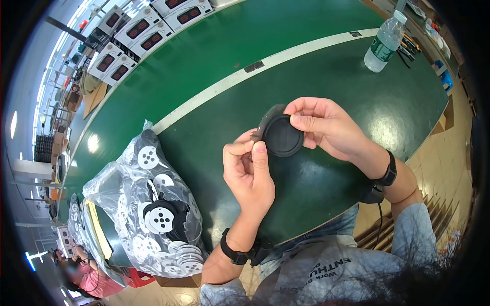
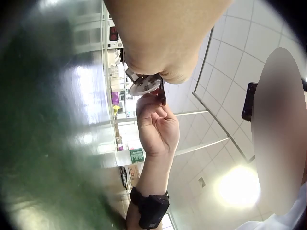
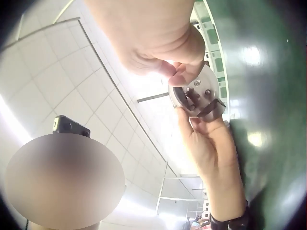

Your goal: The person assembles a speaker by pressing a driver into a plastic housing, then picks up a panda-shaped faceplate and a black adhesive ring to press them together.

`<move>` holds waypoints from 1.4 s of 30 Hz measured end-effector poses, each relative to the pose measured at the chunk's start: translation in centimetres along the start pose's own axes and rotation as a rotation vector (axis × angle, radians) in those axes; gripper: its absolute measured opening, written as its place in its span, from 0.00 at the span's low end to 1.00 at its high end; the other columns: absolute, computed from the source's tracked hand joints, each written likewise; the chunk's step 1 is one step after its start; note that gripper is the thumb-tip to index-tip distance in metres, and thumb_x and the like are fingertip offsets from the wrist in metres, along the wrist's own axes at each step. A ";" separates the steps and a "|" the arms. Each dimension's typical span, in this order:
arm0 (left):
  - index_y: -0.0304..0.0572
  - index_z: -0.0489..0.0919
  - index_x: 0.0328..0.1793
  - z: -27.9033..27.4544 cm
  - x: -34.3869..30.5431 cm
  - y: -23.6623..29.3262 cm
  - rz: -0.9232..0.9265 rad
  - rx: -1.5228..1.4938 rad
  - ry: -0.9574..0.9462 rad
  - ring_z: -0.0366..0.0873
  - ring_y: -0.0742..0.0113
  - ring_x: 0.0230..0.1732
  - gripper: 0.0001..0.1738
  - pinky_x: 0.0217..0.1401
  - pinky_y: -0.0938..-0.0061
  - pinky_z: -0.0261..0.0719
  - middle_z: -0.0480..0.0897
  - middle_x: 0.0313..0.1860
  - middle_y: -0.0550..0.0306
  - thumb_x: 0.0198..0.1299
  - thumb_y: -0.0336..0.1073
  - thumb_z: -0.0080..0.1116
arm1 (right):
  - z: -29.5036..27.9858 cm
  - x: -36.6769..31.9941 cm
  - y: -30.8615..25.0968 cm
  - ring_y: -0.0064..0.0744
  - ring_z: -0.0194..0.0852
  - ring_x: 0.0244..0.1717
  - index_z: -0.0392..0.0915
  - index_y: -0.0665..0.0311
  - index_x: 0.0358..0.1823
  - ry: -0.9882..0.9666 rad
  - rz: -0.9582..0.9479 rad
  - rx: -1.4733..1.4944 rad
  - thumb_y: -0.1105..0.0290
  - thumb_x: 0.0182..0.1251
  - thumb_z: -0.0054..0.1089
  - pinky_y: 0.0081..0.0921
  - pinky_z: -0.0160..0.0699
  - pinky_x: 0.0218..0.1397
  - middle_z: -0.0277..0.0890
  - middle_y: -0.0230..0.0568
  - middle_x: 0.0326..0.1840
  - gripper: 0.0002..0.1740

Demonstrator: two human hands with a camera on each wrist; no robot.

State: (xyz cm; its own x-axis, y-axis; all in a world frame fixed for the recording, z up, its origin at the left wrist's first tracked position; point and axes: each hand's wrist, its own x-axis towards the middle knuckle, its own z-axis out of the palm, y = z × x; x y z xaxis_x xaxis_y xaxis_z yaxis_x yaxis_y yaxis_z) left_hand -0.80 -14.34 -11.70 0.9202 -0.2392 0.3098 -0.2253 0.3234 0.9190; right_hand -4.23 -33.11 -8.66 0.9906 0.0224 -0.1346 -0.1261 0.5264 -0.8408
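Observation:
A round black disc [image 1: 282, 135] with a raised rim is held up over the green table, between both hands. Its other side, seen in the right wrist view, is a pale face [image 3: 205, 82] with several holes. Along the disc's upper left edge runs a dark curved strip [image 1: 267, 119]. My left hand [image 1: 249, 176] pinches the left edge, by the strip's lower end, with the thumb towards me. At the upper right edge, my right hand [image 1: 331, 127] pinches the disc and the top of the strip between thumb and fingers. The fingertips behind the disc are partly hidden.
Left of the hands lies a clear plastic bag [image 1: 113, 191] with many white, holed discs and some black ones. A water bottle [image 1: 383, 43] stands at the far right near some tools. Stacked boxes [image 1: 138, 31] line the table's [image 1: 326, 204] far side. Another person [image 1: 97, 280] sits lower left.

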 end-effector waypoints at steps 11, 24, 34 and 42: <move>0.38 0.70 0.48 -0.1 0.1 -0.2 0.014 -0.027 0.007 0.78 0.73 0.53 0.05 0.56 0.77 0.77 0.79 0.58 0.45 0.72 0.26 0.55 | 1.0 -0.3 0.2 0.15 0.71 0.33 0.77 0.67 0.49 0.092 -0.187 -0.312 0.73 0.74 0.59 0.15 0.72 0.32 0.75 0.30 0.39 0.08; 0.41 0.70 0.46 -0.3 0.1 0.2 -0.022 -0.081 0.003 0.75 0.76 0.50 0.04 0.54 0.79 0.74 0.79 0.55 0.51 0.73 0.29 0.55 | 0.8 -0.1 -0.2 0.16 0.71 0.37 0.76 0.66 0.47 -0.005 -0.182 -0.245 0.74 0.74 0.59 0.17 0.74 0.35 0.74 0.30 0.42 0.05; 0.39 0.68 0.48 -0.5 -0.2 1.4 0.086 -0.168 -0.069 0.72 0.76 0.46 0.09 0.51 0.79 0.73 0.78 0.59 0.42 0.70 0.27 0.58 | 1.1 -0.9 0.1 0.20 0.72 0.40 0.76 0.67 0.46 -0.055 -0.496 -0.434 0.80 0.72 0.57 0.18 0.76 0.41 0.71 0.37 0.47 0.05; 0.37 0.67 0.48 -0.2 -0.1 2.0 0.217 -0.164 -0.100 0.76 0.71 0.50 0.09 0.56 0.73 0.75 0.79 0.59 0.36 0.71 0.27 0.57 | 0.8 -0.9 0.0 0.25 0.70 0.40 0.77 0.65 0.41 -0.142 -0.701 -0.536 0.76 0.72 0.61 0.22 0.73 0.43 0.72 0.39 0.43 0.02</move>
State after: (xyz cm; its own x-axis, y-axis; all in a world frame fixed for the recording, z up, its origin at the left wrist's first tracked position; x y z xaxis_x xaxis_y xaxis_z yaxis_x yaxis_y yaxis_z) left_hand -1.31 -13.47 -9.96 0.8182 -0.2342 0.5251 -0.3517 0.5187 0.7793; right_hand -5.05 -32.41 -8.14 0.8421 -0.0317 0.5384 0.5384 -0.0080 -0.8426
